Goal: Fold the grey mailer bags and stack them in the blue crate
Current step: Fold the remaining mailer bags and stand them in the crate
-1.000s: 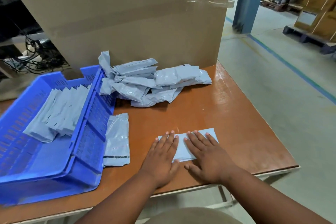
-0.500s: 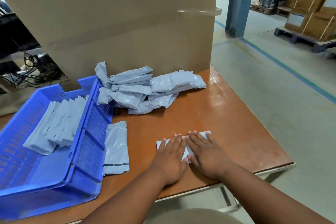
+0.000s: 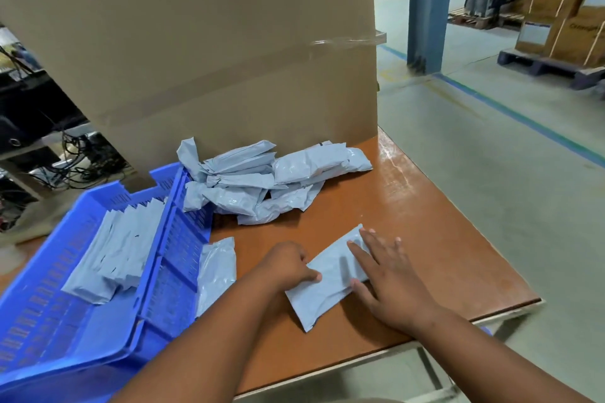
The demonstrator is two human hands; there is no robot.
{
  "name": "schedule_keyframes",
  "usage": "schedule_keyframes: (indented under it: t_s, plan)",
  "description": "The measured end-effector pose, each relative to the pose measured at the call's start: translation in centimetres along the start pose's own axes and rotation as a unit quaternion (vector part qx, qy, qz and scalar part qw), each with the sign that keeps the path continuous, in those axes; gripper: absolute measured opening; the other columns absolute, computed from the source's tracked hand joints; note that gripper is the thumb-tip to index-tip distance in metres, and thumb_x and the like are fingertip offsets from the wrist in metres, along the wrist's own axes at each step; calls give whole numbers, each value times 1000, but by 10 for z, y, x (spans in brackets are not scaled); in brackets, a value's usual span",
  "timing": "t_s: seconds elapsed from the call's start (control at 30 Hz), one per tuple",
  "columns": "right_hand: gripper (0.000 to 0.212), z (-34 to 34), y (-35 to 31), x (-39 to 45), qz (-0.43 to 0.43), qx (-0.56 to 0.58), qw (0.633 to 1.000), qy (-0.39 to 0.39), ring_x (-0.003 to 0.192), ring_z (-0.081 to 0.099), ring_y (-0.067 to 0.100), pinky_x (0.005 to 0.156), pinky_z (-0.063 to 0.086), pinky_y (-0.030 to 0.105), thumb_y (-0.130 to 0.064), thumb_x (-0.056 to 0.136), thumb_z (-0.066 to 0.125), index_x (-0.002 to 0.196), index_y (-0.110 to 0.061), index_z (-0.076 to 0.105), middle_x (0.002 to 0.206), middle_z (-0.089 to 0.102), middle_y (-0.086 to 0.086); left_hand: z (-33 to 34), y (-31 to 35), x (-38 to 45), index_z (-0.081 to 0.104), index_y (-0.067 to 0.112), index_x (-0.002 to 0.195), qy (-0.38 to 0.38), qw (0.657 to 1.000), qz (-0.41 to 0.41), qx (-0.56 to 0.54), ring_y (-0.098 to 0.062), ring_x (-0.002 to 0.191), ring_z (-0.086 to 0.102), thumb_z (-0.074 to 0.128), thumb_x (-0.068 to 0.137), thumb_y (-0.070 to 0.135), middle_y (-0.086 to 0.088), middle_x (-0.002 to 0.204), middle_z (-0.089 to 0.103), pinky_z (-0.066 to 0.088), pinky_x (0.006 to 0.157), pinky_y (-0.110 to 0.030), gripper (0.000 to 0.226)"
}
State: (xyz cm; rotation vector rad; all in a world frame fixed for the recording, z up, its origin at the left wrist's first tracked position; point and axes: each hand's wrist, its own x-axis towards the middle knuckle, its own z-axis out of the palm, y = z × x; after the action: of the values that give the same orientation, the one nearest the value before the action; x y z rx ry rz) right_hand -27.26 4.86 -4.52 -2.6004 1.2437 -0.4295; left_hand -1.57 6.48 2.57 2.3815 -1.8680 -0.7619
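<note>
A folded grey mailer bag lies slanted on the brown table near its front edge. My left hand grips the bag's left edge, thumb on top. Flat on the bag's right part lies my right hand, fingers spread. The blue crate stands at the left and holds a row of folded grey bags. A heap of unfolded grey mailers sits behind, against the cardboard. One more grey mailer lies beside the crate's right wall.
A tall cardboard box stands at the back of the table. The table's right and front edges are close to my hands. Beyond are a concrete floor, a blue pillar and pallets with boxes.
The folded bag has turned from lying straight to slanted. My left hand went from pressing flat on it to gripping its left edge, and my right hand shifted right on the bag.
</note>
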Motion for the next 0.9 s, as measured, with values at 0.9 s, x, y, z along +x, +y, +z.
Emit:
schedule_keyframes:
  t_s: [0.9]
  plan:
    - [68, -25, -331, 242, -183, 161, 970, -9, 161, 16, 18, 130, 19, 37, -55, 106, 49, 167, -31, 29, 175, 20, -3, -262, -256, -65, 63, 15, 95, 357, 919, -158, 45, -37, 105, 67, 72, 90, 38, -12, 106, 72, 46, 75, -38, 25]
